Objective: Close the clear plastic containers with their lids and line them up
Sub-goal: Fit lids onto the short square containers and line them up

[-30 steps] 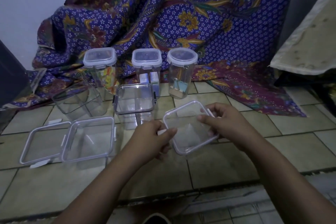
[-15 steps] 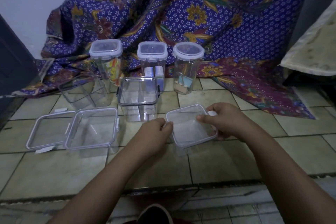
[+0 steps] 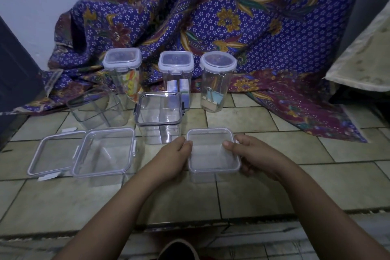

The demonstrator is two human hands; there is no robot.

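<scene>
A small square clear container (image 3: 213, 152) stands on the tiled floor with its lid lying flat on top. My left hand (image 3: 173, 158) grips its left side and my right hand (image 3: 253, 156) grips its right side, thumbs on the lid's edge. To the left stands a clear container (image 3: 104, 152) topped by a lid, with a loose lid (image 3: 53, 153) flat beside it. Behind are an open lidless container (image 3: 96, 111) and a grey-rimmed container (image 3: 159, 116). Three tall closed jars (image 3: 124, 74) (image 3: 176, 72) (image 3: 217, 80) form a row at the back.
A purple flowered cloth (image 3: 211, 17) hangs behind the jars and spills onto the tiles at the right. A dark panel (image 3: 12, 74) stands at the left. A pale cushion edge (image 3: 363, 57) juts in at the right. A step edge (image 3: 190, 224) runs across the foreground.
The lid, held tilted above the small container a second ago, now lies level on it. Both hands have moved down to the container's sides.
</scene>
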